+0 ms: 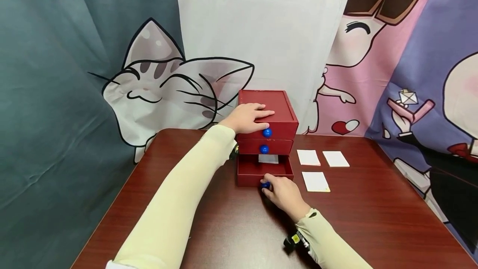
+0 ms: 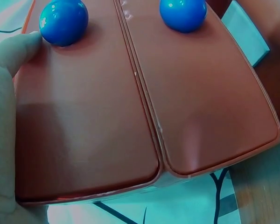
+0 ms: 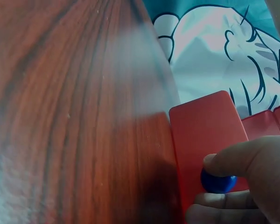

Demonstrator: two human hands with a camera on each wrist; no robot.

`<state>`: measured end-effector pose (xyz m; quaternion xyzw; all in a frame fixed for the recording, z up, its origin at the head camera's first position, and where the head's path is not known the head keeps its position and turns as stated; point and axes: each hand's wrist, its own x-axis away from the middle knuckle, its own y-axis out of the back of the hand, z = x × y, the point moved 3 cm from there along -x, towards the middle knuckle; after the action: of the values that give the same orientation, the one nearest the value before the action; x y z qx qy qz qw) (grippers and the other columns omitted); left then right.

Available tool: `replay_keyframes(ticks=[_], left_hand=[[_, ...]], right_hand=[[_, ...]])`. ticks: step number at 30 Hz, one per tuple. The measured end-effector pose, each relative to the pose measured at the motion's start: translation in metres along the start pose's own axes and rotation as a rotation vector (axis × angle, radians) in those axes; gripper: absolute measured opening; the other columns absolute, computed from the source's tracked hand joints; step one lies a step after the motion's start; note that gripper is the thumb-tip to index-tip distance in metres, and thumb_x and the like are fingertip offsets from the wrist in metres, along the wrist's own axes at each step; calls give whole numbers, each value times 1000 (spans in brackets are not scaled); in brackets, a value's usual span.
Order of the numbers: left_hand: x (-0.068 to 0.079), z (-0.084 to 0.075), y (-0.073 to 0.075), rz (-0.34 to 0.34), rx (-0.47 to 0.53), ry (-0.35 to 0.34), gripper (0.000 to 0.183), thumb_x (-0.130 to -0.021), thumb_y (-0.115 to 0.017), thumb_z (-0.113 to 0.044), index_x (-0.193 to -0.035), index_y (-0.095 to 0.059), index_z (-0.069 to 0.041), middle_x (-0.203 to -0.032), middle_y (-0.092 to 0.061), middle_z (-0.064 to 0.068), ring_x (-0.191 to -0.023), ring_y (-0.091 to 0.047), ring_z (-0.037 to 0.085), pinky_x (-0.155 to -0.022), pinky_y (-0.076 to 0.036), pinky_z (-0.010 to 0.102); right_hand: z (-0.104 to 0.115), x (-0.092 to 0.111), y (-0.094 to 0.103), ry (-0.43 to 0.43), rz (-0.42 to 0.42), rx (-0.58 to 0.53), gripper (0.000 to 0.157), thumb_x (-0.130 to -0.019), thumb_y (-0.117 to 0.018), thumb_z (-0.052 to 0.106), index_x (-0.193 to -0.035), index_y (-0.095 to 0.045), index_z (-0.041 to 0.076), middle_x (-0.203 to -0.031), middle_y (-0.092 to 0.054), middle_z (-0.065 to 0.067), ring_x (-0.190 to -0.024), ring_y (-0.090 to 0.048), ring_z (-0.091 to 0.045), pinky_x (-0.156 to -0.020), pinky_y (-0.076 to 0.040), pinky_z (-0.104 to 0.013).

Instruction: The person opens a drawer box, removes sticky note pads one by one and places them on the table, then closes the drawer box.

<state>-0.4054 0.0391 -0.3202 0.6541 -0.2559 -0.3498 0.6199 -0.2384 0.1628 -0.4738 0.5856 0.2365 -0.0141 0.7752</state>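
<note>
A red chest of drawers [image 1: 269, 107] with round blue knobs stands at the back of the table. Its bottom drawer [image 1: 246, 179] is pulled out, and a white paper piece [image 1: 268, 159] shows inside it. My left hand [image 1: 249, 118] rests on the chest's top with fingers spread, its thumb beside the top blue knob [image 2: 64, 22]. The middle drawer's knob [image 2: 183, 15] has no hand on it. With thumb and fingers my right hand [image 1: 284, 194] pinches the bottom drawer's blue knob [image 3: 218, 182].
Right of the chest, three white square notes lie on the table [image 1: 224, 227]: one near the chest [image 1: 308, 157], one farther right [image 1: 335, 159] and one nearer me [image 1: 315, 182]. A cartoon-printed cloth [image 1: 269, 24] hangs behind.
</note>
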Motion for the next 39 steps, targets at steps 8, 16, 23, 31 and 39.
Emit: replay_keyframes(ticks=[8, 16, 23, 31, 39], left_hand=[[-2, 0, 0, -7, -2, 13, 60, -86, -40, -62, -142, -27, -43, -147, -28, -4, -133, -25, 19, -108, -17, 41], [-1, 1, -1, -19, -9, 10, 59, -87, -40, -61, -141, -29, -42, -146, -30, -4, -132, -27, 18, -107, -18, 40], [1, 2, -1, -17, 4, 3, 59, -87, -41, -60, -142, -29, -41, -146, -30, -2, -133, -26, 20, -108, -17, 41], [2, -1, -4, -8, -3, 9, 59, -87, -39, -61, -142, -29, -42, -147, -30, -3, -133, -27, 19, -108, -18, 40], [1, -1, 0, -18, -2, 15, 58, -87, -40, -61, -141, -30, -42, -146, -30, -3, -133, -25, 18, -108, -17, 40]], right_hand=[[2, 3, 10, -39, 132, -72, 31, -76, -73, 31, -103, -59, 28, -65, -55, 18, -56, -51, -1, -46, -39, -25], [4, -20, 47, 45, -57, -69, 20, -82, -67, 31, -100, -66, 25, -73, -61, 14, -63, -55, -5, -55, -46, -29], [-18, -49, 22, -7, 263, -30, 70, -83, -40, 69, -122, -60, 16, -120, -59, -3, -109, -55, -21, -89, -44, -41], [-31, -55, -4, -109, 506, 20, 98, -74, -30, 82, -139, -40, 10, -131, -51, -6, -116, -51, -24, -93, -40, -42], [-29, -56, -2, -78, 483, 48, 93, -74, -31, 81, -134, -47, 12, -124, -56, -5, -108, -55, -23, -88, -43, -41]])
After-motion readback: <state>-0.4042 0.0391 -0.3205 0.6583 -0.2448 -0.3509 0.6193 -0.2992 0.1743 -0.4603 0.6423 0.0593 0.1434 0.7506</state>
